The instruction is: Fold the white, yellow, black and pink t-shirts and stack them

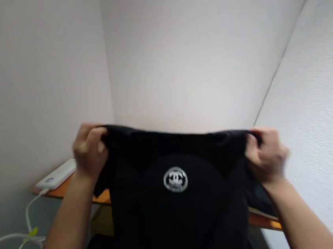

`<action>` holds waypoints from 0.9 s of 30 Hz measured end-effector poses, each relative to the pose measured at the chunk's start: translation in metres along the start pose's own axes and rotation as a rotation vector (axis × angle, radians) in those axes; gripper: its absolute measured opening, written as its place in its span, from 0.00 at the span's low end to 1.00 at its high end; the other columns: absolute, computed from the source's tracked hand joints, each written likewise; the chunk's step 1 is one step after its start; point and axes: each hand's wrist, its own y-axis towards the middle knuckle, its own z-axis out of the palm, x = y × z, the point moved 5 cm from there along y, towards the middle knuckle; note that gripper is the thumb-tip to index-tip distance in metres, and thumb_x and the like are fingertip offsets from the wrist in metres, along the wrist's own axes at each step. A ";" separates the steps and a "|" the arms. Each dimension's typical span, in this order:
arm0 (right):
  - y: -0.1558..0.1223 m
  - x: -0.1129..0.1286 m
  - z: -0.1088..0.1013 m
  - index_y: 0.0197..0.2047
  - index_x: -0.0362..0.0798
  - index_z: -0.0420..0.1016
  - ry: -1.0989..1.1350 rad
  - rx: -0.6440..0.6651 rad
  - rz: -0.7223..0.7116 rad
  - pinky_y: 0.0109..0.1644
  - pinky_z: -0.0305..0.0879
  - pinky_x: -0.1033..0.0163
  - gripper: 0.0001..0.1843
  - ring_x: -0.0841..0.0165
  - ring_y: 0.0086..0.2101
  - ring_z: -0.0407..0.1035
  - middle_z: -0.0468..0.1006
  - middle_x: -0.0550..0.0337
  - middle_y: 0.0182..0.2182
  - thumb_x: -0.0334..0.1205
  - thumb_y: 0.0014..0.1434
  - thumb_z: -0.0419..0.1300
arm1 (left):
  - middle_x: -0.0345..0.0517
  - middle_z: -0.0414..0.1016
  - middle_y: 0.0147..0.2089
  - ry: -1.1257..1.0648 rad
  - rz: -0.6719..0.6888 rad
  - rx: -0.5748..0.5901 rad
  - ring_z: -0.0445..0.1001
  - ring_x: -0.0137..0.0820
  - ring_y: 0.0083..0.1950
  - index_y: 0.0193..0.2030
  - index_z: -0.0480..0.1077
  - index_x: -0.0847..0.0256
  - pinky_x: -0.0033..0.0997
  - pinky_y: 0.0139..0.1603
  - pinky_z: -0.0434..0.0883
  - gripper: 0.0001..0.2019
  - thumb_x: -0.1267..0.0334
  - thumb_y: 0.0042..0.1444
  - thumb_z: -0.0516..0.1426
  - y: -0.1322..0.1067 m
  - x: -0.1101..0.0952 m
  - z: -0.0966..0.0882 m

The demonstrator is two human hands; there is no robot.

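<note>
A black T-shirt (176,214) hangs stretched out in front of me, with a round white emblem (175,179) near its upper middle. My left hand (90,150) is closed on its upper left corner. At the upper right corner my right hand (266,151) grips the cloth too, slightly smeared by motion. Between the two hands the top edge runs nearly straight, sagging a little and sloping down to the right. The lower part of the shirt runs out of view at the bottom.
Behind the shirt stands a wooden table (62,189), mostly hidden. On its left end lies a white power bank (57,175) with a white cable (27,214) hanging off the edge. White walls (176,52) close in behind and on both sides.
</note>
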 end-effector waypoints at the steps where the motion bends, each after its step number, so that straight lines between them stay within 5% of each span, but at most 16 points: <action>1: 0.020 0.005 0.017 0.55 0.44 0.68 -0.032 0.079 0.008 0.43 0.65 0.54 0.25 0.58 0.38 0.71 0.75 0.45 0.42 0.51 0.69 0.42 | 0.49 0.69 0.55 -0.005 0.032 0.161 0.66 0.33 0.58 0.47 0.67 0.71 0.42 0.60 0.64 0.15 0.71 0.64 0.41 0.025 -0.001 0.033; 3: 0.048 0.016 0.057 0.60 0.39 0.63 -0.098 0.273 0.017 0.50 0.62 0.53 0.24 0.56 0.47 0.69 0.72 0.40 0.50 0.47 0.70 0.44 | 0.53 0.66 0.60 -0.024 0.083 0.331 0.66 0.33 0.60 0.50 0.67 0.76 0.39 0.62 0.62 0.17 0.70 0.66 0.41 0.058 -0.002 0.086; 5: 0.051 0.030 0.096 0.63 0.35 0.58 -0.125 0.429 0.002 0.55 0.59 0.53 0.25 0.54 0.55 0.63 0.66 0.36 0.56 0.44 0.69 0.47 | 0.59 0.60 0.66 -0.019 0.108 0.477 0.63 0.38 0.64 0.53 0.69 0.73 0.42 0.66 0.58 0.16 0.68 0.64 0.47 0.060 -0.001 0.126; 7: 0.028 0.041 0.129 0.59 0.36 0.64 -0.115 0.528 -0.026 0.55 0.59 0.54 0.22 0.54 0.54 0.64 0.69 0.36 0.54 0.42 0.67 0.52 | 0.59 0.59 0.69 -0.013 0.133 0.619 0.60 0.41 0.68 0.57 0.68 0.68 0.44 0.69 0.54 0.18 0.66 0.64 0.48 0.030 0.000 0.151; 10: -0.041 0.050 0.174 0.55 0.42 0.72 -0.084 0.771 -0.057 0.56 0.60 0.55 0.19 0.55 0.52 0.68 0.74 0.42 0.51 0.44 0.67 0.54 | 0.52 0.62 0.69 -0.013 0.175 0.842 0.59 0.38 0.69 0.60 0.69 0.62 0.41 0.69 0.55 0.20 0.59 0.66 0.48 -0.047 0.005 0.178; 14: -0.126 0.039 0.218 0.69 0.49 0.56 -0.101 1.136 0.059 0.65 0.46 0.42 0.34 0.46 0.66 0.45 0.52 0.46 0.69 0.59 0.67 0.45 | 0.56 0.56 0.71 0.073 0.084 1.070 0.52 0.47 0.72 0.65 0.64 0.61 0.52 0.69 0.52 0.27 0.49 0.64 0.48 -0.121 0.032 0.206; 18: -0.143 0.021 0.236 0.72 0.61 0.45 -0.123 1.215 0.192 0.66 0.30 0.36 0.41 0.43 0.68 0.29 0.37 0.56 0.72 0.70 0.62 0.37 | 0.56 0.46 0.74 0.170 -0.053 1.127 0.42 0.55 0.74 0.69 0.57 0.51 0.67 0.66 0.45 0.32 0.40 0.63 0.43 -0.125 0.069 0.223; 27: -0.129 -0.001 0.266 0.70 0.69 0.46 -0.139 1.163 0.251 0.64 0.26 0.31 0.42 0.41 0.68 0.28 0.36 0.64 0.72 0.75 0.58 0.36 | 0.53 0.47 0.74 0.277 -0.104 1.130 0.46 0.52 0.74 0.70 0.52 0.45 0.60 0.68 0.47 0.32 0.38 0.63 0.41 -0.111 0.086 0.257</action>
